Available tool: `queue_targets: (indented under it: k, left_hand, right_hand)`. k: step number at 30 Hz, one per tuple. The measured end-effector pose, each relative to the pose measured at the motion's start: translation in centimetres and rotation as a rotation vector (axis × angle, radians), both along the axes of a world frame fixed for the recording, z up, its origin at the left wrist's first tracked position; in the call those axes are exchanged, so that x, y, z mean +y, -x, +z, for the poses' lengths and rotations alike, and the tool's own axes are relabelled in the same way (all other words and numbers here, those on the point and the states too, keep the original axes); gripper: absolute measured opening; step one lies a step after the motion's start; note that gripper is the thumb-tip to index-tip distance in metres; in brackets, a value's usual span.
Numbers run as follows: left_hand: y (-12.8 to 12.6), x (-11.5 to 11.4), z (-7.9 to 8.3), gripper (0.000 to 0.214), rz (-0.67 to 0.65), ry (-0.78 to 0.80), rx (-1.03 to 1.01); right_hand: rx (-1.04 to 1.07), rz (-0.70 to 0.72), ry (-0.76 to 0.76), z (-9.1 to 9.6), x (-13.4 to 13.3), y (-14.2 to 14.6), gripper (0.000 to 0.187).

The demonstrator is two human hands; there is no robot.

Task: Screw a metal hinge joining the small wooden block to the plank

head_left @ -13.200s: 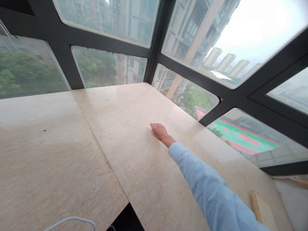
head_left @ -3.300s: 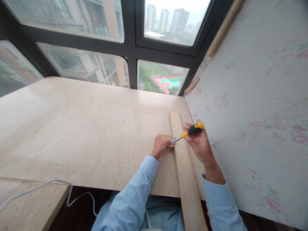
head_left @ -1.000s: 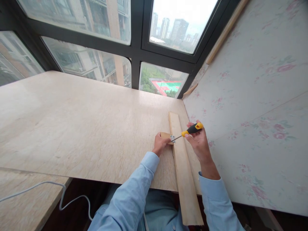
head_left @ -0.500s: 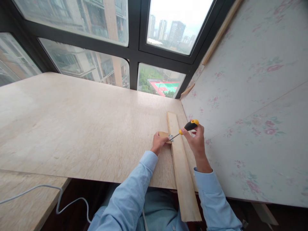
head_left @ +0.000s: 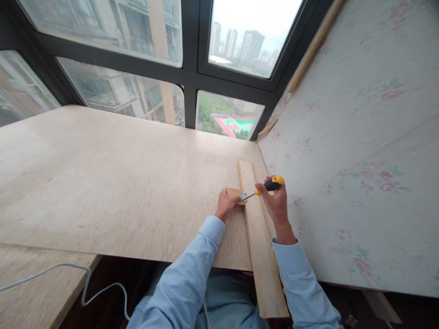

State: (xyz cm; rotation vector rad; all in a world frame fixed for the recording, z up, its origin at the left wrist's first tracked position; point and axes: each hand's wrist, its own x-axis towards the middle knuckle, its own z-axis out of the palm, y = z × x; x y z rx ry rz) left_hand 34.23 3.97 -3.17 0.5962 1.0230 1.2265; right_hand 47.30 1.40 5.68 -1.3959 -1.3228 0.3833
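Note:
My right hand (head_left: 275,201) is closed round a screwdriver (head_left: 273,183) with a black and yellow handle. Its shaft slants down to the left, and the tip meets a small metal hinge (head_left: 243,195). The hinge spans a long pale wooden board (head_left: 260,242) and a short wooden piece (head_left: 233,192) on its left. My left hand (head_left: 227,203) grips that short piece, with fingertips close to the hinge and the screwdriver tip. Any screw under the tip is too small to make out.
The board lies on a beige marble-patterned sill (head_left: 137,183) and juts past its front edge. A flower-patterned wall (head_left: 360,160) rises close on the right. Dark-framed windows (head_left: 192,73) stand behind. A white cable (head_left: 87,274) runs over a lower ledge (head_left: 30,278) at the left.
My right hand and the screwdriver handle have moved slightly down, so the shaft leans a little flatter. The tip stays at the hinge. My left hand and the board look almost unchanged.

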Motion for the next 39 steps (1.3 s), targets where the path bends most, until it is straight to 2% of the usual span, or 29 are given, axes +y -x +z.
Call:
queue_targets:
  k: [4, 6, 8, 11, 13, 15, 18, 23, 27, 29, 32, 35, 37, 39]
  left_hand:
    - [0.0, 0.0, 0.1, 0.037, 0.001, -0.003, 0.009]
    - [0.1, 0.0, 0.2, 0.037, 0.002, 0.001, 0.012]
    - [0.1, -0.1, 0.2, 0.038, -0.002, 0.002, 0.014]
    - [0.1, -0.1, 0.4, 0.039, -0.006, 0.005, 0.015]
    - [0.1, -0.2, 0.5, 0.039, -0.004, 0.010, 0.016]
    - [0.1, -0.2, 0.5, 0.040, -0.001, 0.017, 0.016]
    - [0.1, -0.2, 0.5, 0.040, -0.006, 0.019, -0.003]
    - [0.0, 0.0, 0.2, 0.038, 0.009, 0.001, 0.002]
    - [-0.2, 0.0, 0.1, 0.033, 0.038, -0.021, 0.037]
    - [-0.4, 0.0, 0.2, 0.032, 0.053, -0.026, 0.070]
    - [-0.6, -0.1, 0.3, 0.030, 0.079, -0.020, 0.132]
    - [-0.6, -0.2, 0.3, 0.029, 0.077, -0.018, 0.154]
    - [-0.5, -0.1, 0.3, 0.029, 0.065, -0.023, 0.151]
    - [-0.5, -0.1, 0.4, 0.029, 0.063, -0.019, 0.145]
  right_hand:
    - [0.296, 0.378, 0.039, 0.5, -0.8, -0.6, 0.051]
    - [0.322, 0.478, 0.071, 1.0, -1.2, -0.8, 0.052]
    - [0.270, 0.433, 0.066, 1.2, -1.3, -0.7, 0.046]
    - [0.121, 0.125, -0.028, 1.0, -0.6, -0.2, 0.048]
    - [0.078, 0.007, -0.068, 0.7, 0.1, 0.2, 0.055]
    - [0.123, 0.059, -0.064, 0.5, 0.6, 0.6, 0.054]
    - [0.233, 0.219, -0.060, 0.6, 0.6, 0.6, 0.052]
    - [0.343, 0.489, -0.024, 1.0, -1.1, -0.7, 0.067]
    - [0.349, 0.593, 0.041, 1.2, -1.9, -1.1, 0.056]
    - [0.315, 0.524, 0.035, 1.2, -1.7, -0.9, 0.050]
    - [0.188, 0.300, 0.008, 1.3, -1.0, -0.7, 0.043]
    - [0.021, 0.104, -0.007, 1.5, -0.4, -0.7, 0.047]
    - [-0.040, 0.032, -0.004, 1.4, 0.0, -0.7, 0.049]
    - [-0.021, 0.042, 0.014, 1.1, 0.3, -0.8, 0.049]
